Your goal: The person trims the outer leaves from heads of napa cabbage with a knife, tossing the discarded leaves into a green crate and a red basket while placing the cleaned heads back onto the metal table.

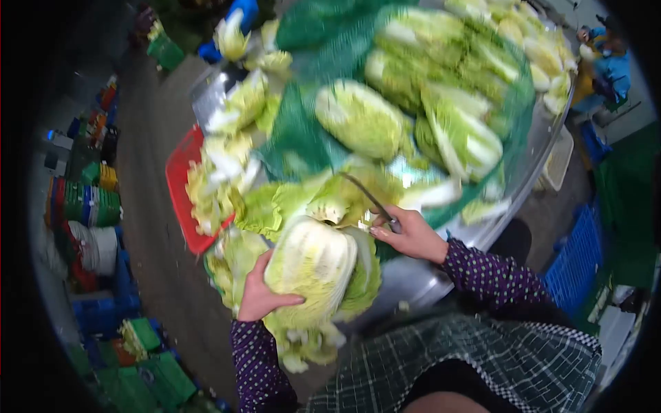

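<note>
1. Checked apron point(372, 365) spans the bottom edge.
2. Left hand point(265, 292) grips a pale napa cabbage point(310, 261) in front of the apron.
3. Right hand point(413, 237) grasps a knife point(368, 194) near the cabbage's upper end.
4. Loose leaves point(224, 162) overlap a red crate point(180, 172).
5. Beyond, more napa cabbages point(361, 120) lie on green netting point(296, 124).

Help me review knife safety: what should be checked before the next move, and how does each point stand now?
1. Napa cabbage steadied: ok, the left hand grips its side.
2. Knife held: ok, its handle is in the right hand.
3. Left hand clear of the blade: ok, they are apart.
4. Gloves on: not ok, both hands are bare.
5. Blade sharp: cannot tell, the edge is too blurred.
6. Room in the red crate: cannot tell, leaves hide its inside.
</note>
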The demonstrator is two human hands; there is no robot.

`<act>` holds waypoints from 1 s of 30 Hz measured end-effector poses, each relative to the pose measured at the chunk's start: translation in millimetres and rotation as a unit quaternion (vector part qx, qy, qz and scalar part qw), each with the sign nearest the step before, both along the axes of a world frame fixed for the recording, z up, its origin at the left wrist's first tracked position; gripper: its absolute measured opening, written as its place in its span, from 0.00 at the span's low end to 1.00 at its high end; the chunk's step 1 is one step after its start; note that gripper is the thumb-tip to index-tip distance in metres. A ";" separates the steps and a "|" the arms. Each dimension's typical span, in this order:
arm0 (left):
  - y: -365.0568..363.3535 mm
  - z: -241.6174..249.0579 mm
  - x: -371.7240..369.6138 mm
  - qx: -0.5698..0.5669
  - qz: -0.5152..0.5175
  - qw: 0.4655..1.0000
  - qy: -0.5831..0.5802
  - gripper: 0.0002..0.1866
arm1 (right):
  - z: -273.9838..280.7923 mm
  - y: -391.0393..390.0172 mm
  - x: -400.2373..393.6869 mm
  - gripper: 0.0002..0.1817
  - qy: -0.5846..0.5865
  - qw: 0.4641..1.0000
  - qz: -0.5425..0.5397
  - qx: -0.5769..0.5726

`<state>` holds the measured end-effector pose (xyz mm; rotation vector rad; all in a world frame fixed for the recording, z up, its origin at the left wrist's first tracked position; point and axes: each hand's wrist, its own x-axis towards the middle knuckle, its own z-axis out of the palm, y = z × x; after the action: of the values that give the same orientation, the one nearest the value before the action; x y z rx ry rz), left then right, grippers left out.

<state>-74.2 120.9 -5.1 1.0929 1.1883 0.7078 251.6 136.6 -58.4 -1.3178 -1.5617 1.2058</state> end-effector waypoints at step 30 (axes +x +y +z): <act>-76.7 -55.8 -18.0 -0.126 0.127 0.983 -0.041 0.56 | -14.8 -66.2 -88.3 0.14 -0.244 0.947 0.169 0.124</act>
<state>-92.2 44.1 -60.9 0.7030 1.3203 0.7668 163.3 70.4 -73.2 -1.2718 -2.2885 0.8668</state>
